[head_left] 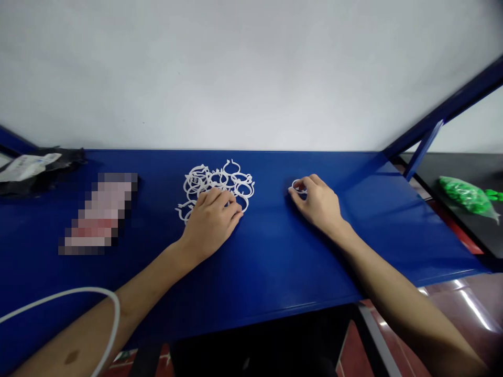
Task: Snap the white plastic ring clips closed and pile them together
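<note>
Several white plastic ring clips (217,179), each a thin open hoop with small tabs at its ends, lie in a tangled pile left of centre on the blue tabletop. My left hand (210,220) rests palm down over the pile's near side, its fingers curled and closed at a ring near the edge; its fingertips are partly hidden. To the right, apart from the pile, my right hand (319,203) pinches a single white ring clip (297,184) between thumb and fingers, low over the table. Part of that ring is covered by the fingers.
A pixelated flat item (100,214) lies left of the pile, and a black plastic bag (47,167) sits at the far left. A white cable (78,289) loops over my left forearm. On the right are a blue frame brace (424,149) and a bag of green pieces (467,195).
</note>
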Tool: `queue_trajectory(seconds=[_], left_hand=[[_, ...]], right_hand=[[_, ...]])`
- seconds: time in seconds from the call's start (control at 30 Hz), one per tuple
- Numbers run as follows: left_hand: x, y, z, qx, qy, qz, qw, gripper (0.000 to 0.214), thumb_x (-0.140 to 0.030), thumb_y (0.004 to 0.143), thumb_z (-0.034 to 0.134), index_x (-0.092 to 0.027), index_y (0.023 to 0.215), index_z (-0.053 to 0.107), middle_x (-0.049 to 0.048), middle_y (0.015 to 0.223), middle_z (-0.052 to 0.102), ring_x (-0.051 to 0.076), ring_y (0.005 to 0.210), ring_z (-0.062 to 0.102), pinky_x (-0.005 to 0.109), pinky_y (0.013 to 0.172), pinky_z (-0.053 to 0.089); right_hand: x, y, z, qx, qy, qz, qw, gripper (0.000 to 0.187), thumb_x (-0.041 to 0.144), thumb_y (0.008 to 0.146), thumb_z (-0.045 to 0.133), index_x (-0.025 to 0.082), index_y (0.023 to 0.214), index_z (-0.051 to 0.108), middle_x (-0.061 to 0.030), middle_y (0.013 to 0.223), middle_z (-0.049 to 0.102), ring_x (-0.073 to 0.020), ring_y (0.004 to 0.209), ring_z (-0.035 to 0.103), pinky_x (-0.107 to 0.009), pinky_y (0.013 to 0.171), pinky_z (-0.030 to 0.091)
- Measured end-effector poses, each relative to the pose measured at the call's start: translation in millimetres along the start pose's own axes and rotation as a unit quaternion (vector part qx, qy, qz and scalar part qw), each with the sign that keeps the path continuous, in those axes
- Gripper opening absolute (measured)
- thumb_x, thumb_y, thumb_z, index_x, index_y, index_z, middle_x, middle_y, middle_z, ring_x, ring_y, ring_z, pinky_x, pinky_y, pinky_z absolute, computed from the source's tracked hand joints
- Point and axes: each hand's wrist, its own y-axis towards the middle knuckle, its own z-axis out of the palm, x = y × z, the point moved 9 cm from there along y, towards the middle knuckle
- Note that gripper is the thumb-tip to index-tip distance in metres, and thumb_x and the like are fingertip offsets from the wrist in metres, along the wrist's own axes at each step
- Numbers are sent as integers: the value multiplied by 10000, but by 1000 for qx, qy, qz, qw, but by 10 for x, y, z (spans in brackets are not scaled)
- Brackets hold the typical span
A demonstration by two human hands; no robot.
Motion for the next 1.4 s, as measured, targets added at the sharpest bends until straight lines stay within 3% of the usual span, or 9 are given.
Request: queue_trajectory(seconds=[0.13,0.23,0.4,0.6,0.73,0.87,1.0,1.17,1.4], left_hand=[[-45,14,-21,-3,-4,8,1000,97,-186,924,583,-179,861,657,58,906,650,232,876,506,386,771,388],[-110,31,-103,-25,2,22,999,68,-174,911,598,-175,865,648,58,912,655,230,880,521,385,780,394],[-305,11,-280,-68,-39,89,993,74,-120,890,620,-189,894,647,38,927,664,198,869,543,355,806,426],[-396,-32,-281,-69,-38,127,989,160,-85,888,598,-217,956,657,35,964,667,192,893,552,348,819,452],[-384,-20,-338,-98,-65,110,987,131,-139,886,642,-213,995,637,47,1022,657,189,917,563,338,821,473],[-252,17,-354,-103,-136,28,985,175,-235,897,651,-173,1051,598,81,1022,650,208,949,579,366,858,494],[-142,25,-274,-91,-179,-37,979,89,-217,923,602,-181,1003,613,43,928,687,201,899,575,377,857,479],[-148,14,-188,-77,-195,-40,977,82,-198,960,553,-185,964,634,12,830,690,179,830,556,353,823,457],[-207,0,-202,-79,-224,-11,971,111,-162,956,556,-178,864,616,-1,752,660,160,789,532,314,785,470]], right_hand=[[296,-101,-8,10,104,-70,992,176,344,933,582,186,995,630,-79,964,653,-213,894,614,-344,753,495],[537,-213,56,58,229,-105,966,196,338,944,586,194,1075,605,-59,971,662,-177,858,613,-335,780,508],[697,-349,196,139,405,-60,901,256,366,953,577,206,1153,576,-43,989,698,-133,771,636,-281,689,528],[660,-393,225,143,497,-18,856,257,395,935,605,195,1097,597,-20,843,704,-120,706,645,-278,680,541],[611,-379,185,114,503,-6,857,196,354,923,630,193,1033,629,-14,809,707,-119,702,658,-270,679,541],[610,-380,134,94,480,-20,872,170,331,930,622,203,1036,652,-21,841,715,-127,745,676,-268,698,545],[627,-406,88,79,439,-47,894,158,317,918,640,213,1034,668,-20,844,701,-129,730,666,-268,677,542],[740,-426,-2,76,400,-122,905,119,278,928,624,213,1021,659,-27,869,693,-136,754,650,-281,686,534],[835,-478,-55,70,434,-171,882,20,199,925,633,212,940,634,-27,886,686,-136,771,628,-293,694,517]])
